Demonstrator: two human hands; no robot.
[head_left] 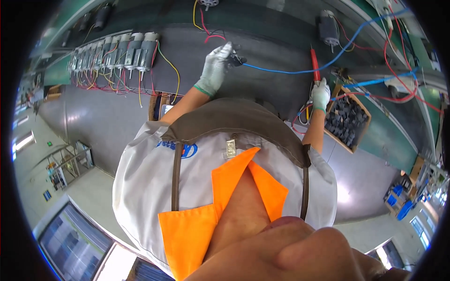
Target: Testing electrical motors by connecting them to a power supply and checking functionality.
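Observation:
My left hand [215,70], in a pale glove with a green cuff, is closed on a small black piece [236,58] at the end of a blue cord [286,72]. Its exact kind I cannot make out. My right hand [321,95], gloved the same way, grips a red pointed probe [315,64] with its thin tip facing away from me. Just beyond the left hand, loose red wire ends [213,36] and a yellow wire come from a motor [207,3] at the top edge. Another motor [329,29] lies beyond the right hand.
To the left, several cylindrical motors [136,51] stand in a row, their red and yellow wires hanging over the dark bench's near edge. A box of black pieces [347,119] sits beside my right forearm. Red and blue cables [391,79] loop at the right.

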